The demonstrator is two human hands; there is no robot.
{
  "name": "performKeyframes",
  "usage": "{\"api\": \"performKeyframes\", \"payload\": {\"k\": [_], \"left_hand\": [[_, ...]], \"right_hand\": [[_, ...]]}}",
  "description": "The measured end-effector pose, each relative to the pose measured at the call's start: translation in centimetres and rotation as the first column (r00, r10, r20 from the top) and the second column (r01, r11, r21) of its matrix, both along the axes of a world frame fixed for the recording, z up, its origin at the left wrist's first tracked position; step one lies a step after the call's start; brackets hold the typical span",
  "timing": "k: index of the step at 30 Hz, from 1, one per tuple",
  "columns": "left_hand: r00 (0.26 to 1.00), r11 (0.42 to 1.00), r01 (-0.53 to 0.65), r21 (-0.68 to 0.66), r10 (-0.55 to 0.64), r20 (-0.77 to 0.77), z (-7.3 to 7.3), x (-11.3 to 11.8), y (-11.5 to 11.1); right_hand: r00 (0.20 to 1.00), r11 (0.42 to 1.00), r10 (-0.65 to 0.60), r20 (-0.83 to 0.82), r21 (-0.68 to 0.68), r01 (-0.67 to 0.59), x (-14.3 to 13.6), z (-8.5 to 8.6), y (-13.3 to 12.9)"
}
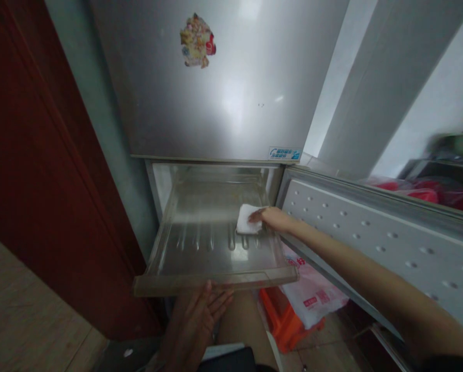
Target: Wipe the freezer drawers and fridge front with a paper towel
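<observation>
A clear plastic freezer drawer is pulled out from the lower compartment of a fridge. Inside it, toward the right side, my right hand presses a folded white cloth against the ribbed bottom; it may be a paper towel, I cannot tell. My left hand is just below the drawer's front edge, palm turned up and fingers stretched out, with the fingertips at or close to the rim. Nothing is held in it.
The lower fridge door stands open to the right. Above is the shut silver upper door. Below the open door, an orange stool carries a white plastic bag. A dark red door frame rises at left.
</observation>
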State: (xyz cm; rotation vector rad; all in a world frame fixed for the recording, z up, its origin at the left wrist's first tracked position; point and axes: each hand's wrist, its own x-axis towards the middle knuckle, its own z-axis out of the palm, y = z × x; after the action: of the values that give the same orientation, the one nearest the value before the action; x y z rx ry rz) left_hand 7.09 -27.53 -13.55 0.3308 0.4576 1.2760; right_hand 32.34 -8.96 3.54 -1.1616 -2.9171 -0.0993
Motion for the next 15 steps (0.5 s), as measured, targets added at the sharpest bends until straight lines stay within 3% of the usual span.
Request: {"api": "performKeyframes", "payload": {"k": [5, 8, 11, 15], "left_hand": [[0.999, 0.999, 0.036, 0.024, -0.035, -0.028, -0.5, -0.4, 0.0], [0.999, 1.000, 0.020, 0.016, -0.019, -0.032, -0.5, -0.4, -0.1], [1.000, 1.000, 0.004, 0.026, -0.004, -0.008, -0.3, -0.2, -0.2], [1.000, 0.998, 0.002, 0.060, -0.003, 0.009, -0.3, 0.1, -0.2]], "right_hand": [[0.972, 0.957, -0.217, -0.089, 0.180, 0.230, -1.1, 2.6, 6.0], [0.941, 0.913, -0.308, -0.138, 0.233, 0.333, -2.2, 3.2, 7.6], [0.929, 0.899, -0.349, -0.124, 0.235, 0.369, -3.0, 2.8, 7.2], [0.941, 0.919, -0.336, -0.046, 0.203, 0.338, -3.0, 1.5, 4.3]]}}
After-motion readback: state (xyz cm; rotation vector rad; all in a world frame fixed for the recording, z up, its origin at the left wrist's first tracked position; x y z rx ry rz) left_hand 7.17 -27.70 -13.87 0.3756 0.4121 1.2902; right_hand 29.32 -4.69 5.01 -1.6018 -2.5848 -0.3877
